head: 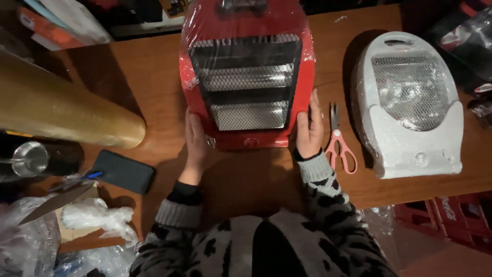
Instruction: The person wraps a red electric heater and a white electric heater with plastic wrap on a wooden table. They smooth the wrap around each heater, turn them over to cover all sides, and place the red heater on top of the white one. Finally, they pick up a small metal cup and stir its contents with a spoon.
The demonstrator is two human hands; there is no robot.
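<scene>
A red electric heater wrapped in clear plastic film lies flat on the wooden table, its grille facing up. My left hand presses against its lower left side and my right hand against its lower right side, so the heater sits gripped between both palms. Pink-handled scissors lie just right of my right hand.
A white heater, also film-wrapped, lies at the right. A large roll of film reaches in from the left above a dark phone. A knife and crumpled plastic sit at lower left. Red crates stand below the table edge.
</scene>
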